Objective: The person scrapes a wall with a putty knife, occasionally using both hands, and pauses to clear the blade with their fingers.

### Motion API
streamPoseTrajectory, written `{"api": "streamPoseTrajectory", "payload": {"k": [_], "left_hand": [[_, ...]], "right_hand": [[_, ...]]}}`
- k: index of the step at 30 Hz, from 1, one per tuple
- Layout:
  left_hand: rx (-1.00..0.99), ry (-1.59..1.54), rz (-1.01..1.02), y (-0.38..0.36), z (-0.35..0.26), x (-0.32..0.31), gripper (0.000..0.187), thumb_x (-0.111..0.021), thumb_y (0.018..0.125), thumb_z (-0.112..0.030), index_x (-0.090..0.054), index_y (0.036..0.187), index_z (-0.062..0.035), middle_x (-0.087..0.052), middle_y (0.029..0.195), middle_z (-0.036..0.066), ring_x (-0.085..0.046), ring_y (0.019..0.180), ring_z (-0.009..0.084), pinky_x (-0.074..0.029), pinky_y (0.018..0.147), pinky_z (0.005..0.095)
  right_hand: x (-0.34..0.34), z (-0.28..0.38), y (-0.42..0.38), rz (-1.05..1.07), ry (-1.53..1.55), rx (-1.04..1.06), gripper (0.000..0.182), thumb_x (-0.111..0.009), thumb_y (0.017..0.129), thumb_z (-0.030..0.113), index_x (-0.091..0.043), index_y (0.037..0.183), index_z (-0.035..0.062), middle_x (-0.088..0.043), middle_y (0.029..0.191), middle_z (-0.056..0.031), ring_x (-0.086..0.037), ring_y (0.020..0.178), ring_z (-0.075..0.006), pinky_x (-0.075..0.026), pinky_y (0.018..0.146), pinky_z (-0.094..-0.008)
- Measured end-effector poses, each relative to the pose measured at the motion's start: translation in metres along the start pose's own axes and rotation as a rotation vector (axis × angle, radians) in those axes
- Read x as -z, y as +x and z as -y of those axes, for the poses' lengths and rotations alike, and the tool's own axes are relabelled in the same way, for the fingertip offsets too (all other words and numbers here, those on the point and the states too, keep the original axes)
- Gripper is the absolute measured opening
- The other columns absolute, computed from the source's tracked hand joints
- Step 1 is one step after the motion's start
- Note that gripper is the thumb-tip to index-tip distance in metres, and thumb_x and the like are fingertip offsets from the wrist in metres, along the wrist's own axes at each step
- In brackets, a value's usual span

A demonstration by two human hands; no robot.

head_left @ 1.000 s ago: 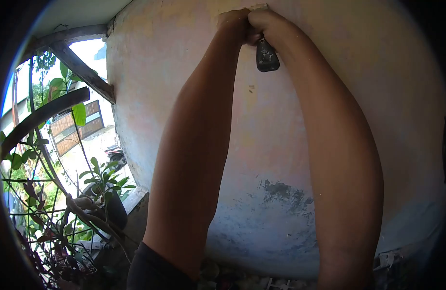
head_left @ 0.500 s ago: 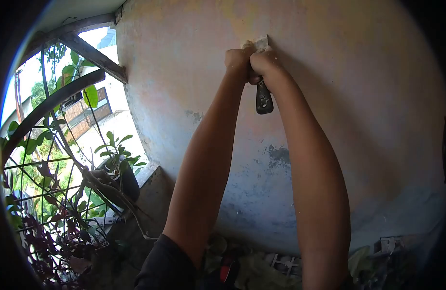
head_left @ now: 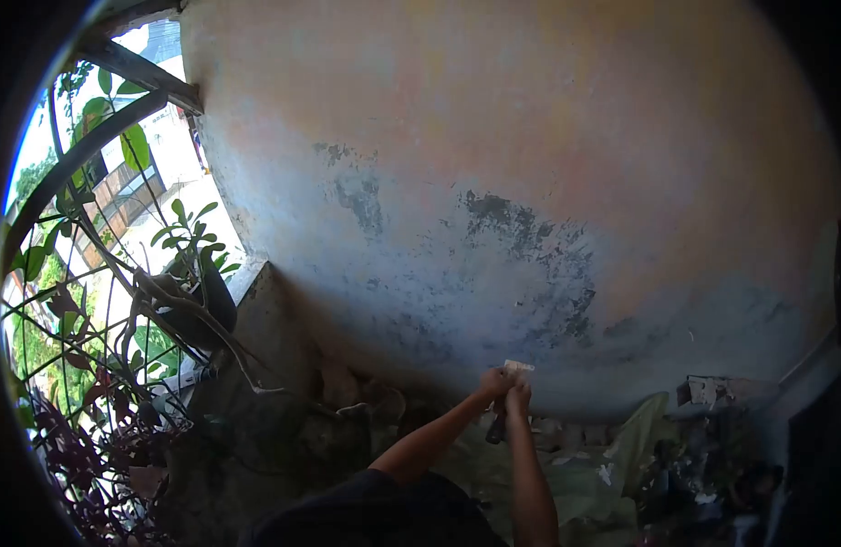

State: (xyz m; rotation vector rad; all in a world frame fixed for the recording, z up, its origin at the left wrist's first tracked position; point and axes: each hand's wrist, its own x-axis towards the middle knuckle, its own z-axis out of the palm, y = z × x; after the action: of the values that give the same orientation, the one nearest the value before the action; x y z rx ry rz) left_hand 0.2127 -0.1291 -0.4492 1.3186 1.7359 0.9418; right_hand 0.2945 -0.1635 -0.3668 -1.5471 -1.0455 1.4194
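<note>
Low in front of me is a scraper with a pale, wide blade [head_left: 519,366] and a dark handle [head_left: 496,429]. My left hand [head_left: 494,383] is closed around its upper part, just below the blade. My right hand [head_left: 518,398] is closed on it too, pressed close beside the left. The blade points up and away from me, overlapping the wall's lower part in this view. Behind it rises the painted wall [head_left: 420,100], with dark worn patches [head_left: 530,237] where paint has come off.
At the left, a metal grille [head_left: 69,283] borders plants and a dark pot [head_left: 215,296] on a ledge. Greenish sheeting [head_left: 585,488] and scattered debris lie along the wall's foot. A block-like piece [head_left: 703,390] sits at lower right.
Both hands have come down with the scraper, from high on the wall to near its foot. My arms are drawn in and the view has tilted downward.
</note>
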Motion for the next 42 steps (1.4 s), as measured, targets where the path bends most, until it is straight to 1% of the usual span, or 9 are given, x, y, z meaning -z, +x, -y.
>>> {"api": "streamPoseTrajectory", "payload": {"k": [2, 3, 4, 6, 15, 18, 21, 27, 42], "left_hand": [[0.12, -0.142, 0.257, -0.033, 0.031, -0.037, 0.054, -0.053, 0.084, -0.046, -0.059, 0.112, 0.0003, -0.063, 0.101, 0.02, -0.061, 0.094, 0.0291, -0.046, 0.081, 0.0379], [-0.007, -0.156, 0.259, -0.05, 0.029, -0.041, 0.051, -0.051, 0.087, -0.044, -0.058, 0.114, -0.0013, -0.065, 0.096, 0.015, -0.062, 0.088, 0.0259, -0.047, 0.08, 0.0376], [0.266, -0.393, 0.332, -0.084, -0.012, -0.023, 0.048, -0.049, 0.09, -0.041, -0.06, 0.111, 0.0006, -0.065, 0.092, 0.01, -0.059, 0.088, 0.0214, -0.046, 0.081, 0.0348], [0.2, -0.5, 0.441, -0.096, 0.014, -0.043, 0.049, -0.045, 0.093, -0.041, -0.058, 0.111, 0.0031, -0.065, 0.096, 0.009, -0.058, 0.092, 0.0183, -0.043, 0.082, 0.0318], [0.428, -0.659, 0.404, -0.117, 0.069, -0.044, 0.034, -0.062, 0.082, -0.013, -0.055, 0.111, 0.0028, -0.062, 0.094, 0.012, -0.062, 0.079, 0.0194, -0.05, 0.068, 0.0301], [0.461, -0.651, 0.286, -0.118, 0.056, -0.025, 0.032, -0.06, 0.081, -0.007, -0.055, 0.11, 0.0028, -0.061, 0.088, 0.009, -0.062, 0.077, 0.0195, -0.05, 0.063, 0.0288], [0.46, -0.621, 0.268, -0.112, 0.059, -0.021, 0.03, -0.059, 0.08, -0.005, -0.055, 0.109, 0.0023, -0.061, 0.087, 0.009, -0.062, 0.075, 0.0184, -0.05, 0.06, 0.0285], [0.434, -0.566, 0.309, -0.104, 0.059, -0.003, 0.024, -0.06, 0.077, -0.005, -0.06, 0.101, 0.0013, -0.062, 0.079, 0.007, -0.062, 0.065, 0.0143, -0.046, 0.055, 0.0231], [0.297, -0.382, 0.581, -0.108, 0.027, 0.111, 0.021, -0.056, 0.082, -0.005, -0.056, 0.103, -0.0022, -0.059, 0.085, 0.005, -0.058, 0.074, 0.0116, -0.045, 0.064, 0.0227]], "right_hand": [[0.039, -0.084, -0.002, -0.057, 0.073, -0.066, 0.048, -0.034, 0.096, 0.036, -0.041, 0.129, 0.0007, -0.049, 0.124, -0.018, -0.051, 0.11, -0.0287, -0.045, 0.081, -0.0372], [0.052, -0.127, 0.005, -0.21, 0.011, 0.08, 0.047, -0.036, 0.095, 0.04, -0.045, 0.122, 0.0027, -0.054, 0.106, -0.0151, -0.056, 0.091, -0.0247, -0.047, 0.07, -0.0352], [0.064, -0.166, 0.001, -0.359, -0.077, 0.205, 0.047, -0.037, 0.094, 0.045, -0.049, 0.115, 0.0046, -0.059, 0.089, -0.0121, -0.06, 0.073, -0.0206, -0.048, 0.059, -0.0331], [0.096, -0.126, -0.068, -0.062, 0.32, -0.184, 0.038, -0.036, 0.094, 0.046, -0.044, 0.086, 0.0098, -0.035, 0.048, 0.0016, -0.032, 0.031, -0.0091, -0.028, 0.031, -0.0263], [0.186, -0.136, -0.134, -0.01, -0.083, -0.216, 0.028, -0.042, 0.093, 0.015, -0.04, 0.118, 0.0036, -0.052, 0.07, -0.0068, -0.049, 0.052, -0.0122, -0.039, 0.045, -0.0282], [0.226, -0.148, -0.153, 0.25, 0.635, -0.184, 0.029, -0.043, 0.089, 0.012, -0.044, 0.116, 0.0025, -0.055, 0.072, -0.0077, -0.05, 0.053, -0.013, -0.039, 0.045, -0.0282], [0.239, -0.206, -0.149, -0.237, -0.488, -0.348, 0.011, -0.044, 0.085, 0.008, -0.046, 0.094, 0.0036, -0.046, 0.06, -0.0047, -0.039, 0.043, -0.0087, -0.029, 0.036, -0.0231], [0.223, -0.219, -0.173, -0.135, 0.239, -0.464, 0.015, -0.045, 0.086, 0.014, -0.047, 0.096, 0.003, -0.047, 0.059, -0.0052, -0.039, 0.039, -0.0095, -0.029, 0.035, -0.0247], [0.206, -0.241, -0.189, -0.216, 0.027, -0.55, 0.015, -0.047, 0.087, 0.018, -0.045, 0.097, 0.0072, -0.045, 0.057, -0.0028, -0.038, 0.04, -0.0073, -0.029, 0.035, -0.0222]]}}
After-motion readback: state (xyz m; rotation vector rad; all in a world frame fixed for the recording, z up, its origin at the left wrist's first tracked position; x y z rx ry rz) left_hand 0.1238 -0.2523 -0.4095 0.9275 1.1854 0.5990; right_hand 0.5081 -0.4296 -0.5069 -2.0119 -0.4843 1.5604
